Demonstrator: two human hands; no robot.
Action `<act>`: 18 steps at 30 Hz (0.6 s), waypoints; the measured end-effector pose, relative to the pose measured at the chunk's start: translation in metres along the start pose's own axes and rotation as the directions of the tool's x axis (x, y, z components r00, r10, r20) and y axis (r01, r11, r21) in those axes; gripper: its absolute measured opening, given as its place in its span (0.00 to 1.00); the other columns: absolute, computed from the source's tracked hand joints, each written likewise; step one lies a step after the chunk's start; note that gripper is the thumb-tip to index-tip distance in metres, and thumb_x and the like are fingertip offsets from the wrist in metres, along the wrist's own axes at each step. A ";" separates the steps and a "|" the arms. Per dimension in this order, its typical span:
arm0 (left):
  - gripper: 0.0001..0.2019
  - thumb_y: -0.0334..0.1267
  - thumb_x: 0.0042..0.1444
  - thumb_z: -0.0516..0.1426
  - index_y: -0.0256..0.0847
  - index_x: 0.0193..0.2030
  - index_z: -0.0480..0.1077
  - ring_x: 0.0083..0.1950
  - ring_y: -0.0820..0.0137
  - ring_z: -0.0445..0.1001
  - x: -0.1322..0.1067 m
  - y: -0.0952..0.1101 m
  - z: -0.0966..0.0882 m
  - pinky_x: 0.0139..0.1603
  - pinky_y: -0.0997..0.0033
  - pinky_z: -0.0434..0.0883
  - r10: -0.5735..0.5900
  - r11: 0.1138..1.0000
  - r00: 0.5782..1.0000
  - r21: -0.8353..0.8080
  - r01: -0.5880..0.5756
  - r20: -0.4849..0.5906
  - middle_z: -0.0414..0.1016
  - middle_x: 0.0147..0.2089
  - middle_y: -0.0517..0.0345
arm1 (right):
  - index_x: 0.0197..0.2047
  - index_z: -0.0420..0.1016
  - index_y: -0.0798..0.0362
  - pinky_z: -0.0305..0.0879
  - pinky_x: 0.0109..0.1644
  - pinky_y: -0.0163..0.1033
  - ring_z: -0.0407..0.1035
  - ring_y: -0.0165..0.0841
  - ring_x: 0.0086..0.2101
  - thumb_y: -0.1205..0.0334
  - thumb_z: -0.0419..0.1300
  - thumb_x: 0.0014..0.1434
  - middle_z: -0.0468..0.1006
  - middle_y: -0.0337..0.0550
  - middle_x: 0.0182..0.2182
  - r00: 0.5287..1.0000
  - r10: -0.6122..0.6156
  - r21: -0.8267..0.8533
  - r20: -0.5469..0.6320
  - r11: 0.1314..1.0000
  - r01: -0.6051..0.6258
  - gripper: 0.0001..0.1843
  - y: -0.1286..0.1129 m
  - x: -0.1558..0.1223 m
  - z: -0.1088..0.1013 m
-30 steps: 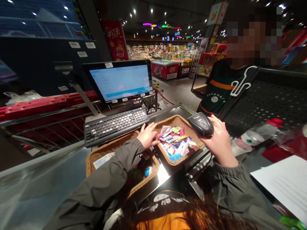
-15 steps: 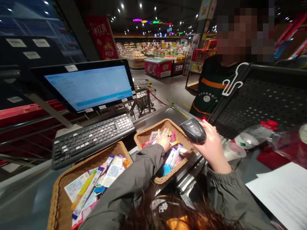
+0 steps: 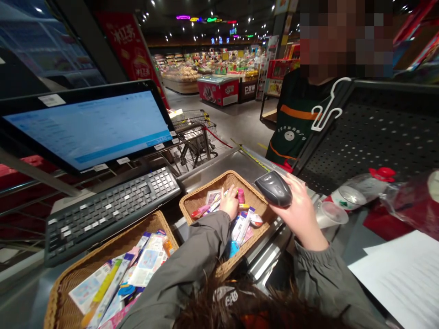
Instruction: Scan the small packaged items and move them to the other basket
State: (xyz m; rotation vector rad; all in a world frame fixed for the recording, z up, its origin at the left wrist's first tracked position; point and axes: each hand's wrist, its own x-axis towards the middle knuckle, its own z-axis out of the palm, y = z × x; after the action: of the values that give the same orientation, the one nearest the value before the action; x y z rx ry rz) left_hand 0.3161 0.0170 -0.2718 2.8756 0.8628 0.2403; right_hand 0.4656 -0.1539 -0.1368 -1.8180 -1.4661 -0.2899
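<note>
My right hand (image 3: 303, 208) is wrapped round a black barcode scanner (image 3: 273, 188), held above the right edge of the far wicker basket (image 3: 193, 195). Inside that basket my left hand (image 3: 229, 203) reaches down among small packaged goods, its fingers somewhat apart. Close to those fingers are a small pink bottle (image 3: 241, 196) and a red-and-pink item (image 3: 200, 210). Nearer to me in the same basket lie slim white-and-purple packs (image 3: 244, 228). A second wicker basket (image 3: 56, 292), at lower left, holds a yellow stick-shaped pack (image 3: 107, 283), flat cards (image 3: 148, 260) and an orange bottle (image 3: 168, 246).
A black keyboard (image 3: 113, 210) and a lit monitor (image 3: 92, 125) stand at left. To the right are plastic cups (image 3: 331, 214), a red-capped bottle (image 3: 382, 174), printed sheets (image 3: 398, 274) and a perforated black panel (image 3: 377, 123) with a white hook (image 3: 325, 116). A person in a dark apron (image 3: 291, 123) stands across the counter.
My view has turned slightly, so the monitor and baskets sit further left and larger. The left hand has shifted a little within the far basket. The scanner stays in my right hand.
</note>
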 end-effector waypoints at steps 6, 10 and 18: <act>0.05 0.36 0.54 0.58 0.42 0.34 0.76 0.74 0.51 0.51 -0.004 -0.010 -0.058 0.70 0.29 0.44 -0.016 1.000 0.986 -0.019 0.013 -0.167 0.63 0.69 0.50 | 0.50 0.72 0.51 0.49 0.67 0.66 0.60 0.53 0.62 0.51 0.64 0.54 0.74 0.55 0.55 1.000 -0.018 0.029 -0.002 0.999 0.018 0.22 -0.011 0.002 0.001; 0.04 0.37 0.55 0.58 0.43 0.35 0.74 0.74 0.54 0.51 -0.027 -0.025 -0.114 0.71 0.32 0.44 -0.049 0.999 0.941 -0.027 0.043 -0.334 0.62 0.70 0.52 | 0.49 0.73 0.52 0.50 0.66 0.68 0.61 0.54 0.62 0.52 0.64 0.54 0.74 0.55 0.53 0.998 -0.069 0.051 0.006 0.996 0.069 0.21 -0.026 0.001 0.003; 0.04 0.37 0.56 0.57 0.43 0.37 0.73 0.74 0.56 0.52 -0.118 -0.069 -0.213 0.72 0.36 0.42 -0.063 0.987 0.832 0.092 0.135 -0.551 0.65 0.68 0.51 | 0.49 0.73 0.51 0.48 0.64 0.75 0.58 0.57 0.63 0.54 0.63 0.54 0.72 0.56 0.55 0.953 -0.292 0.127 0.073 0.951 0.282 0.20 -0.088 0.003 0.010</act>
State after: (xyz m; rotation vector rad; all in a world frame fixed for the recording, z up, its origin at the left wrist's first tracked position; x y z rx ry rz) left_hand 0.1416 0.0257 -0.0888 2.8950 1.1421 1.0776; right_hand 0.3836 -0.1408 -0.1046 -1.5419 -1.7781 -0.2617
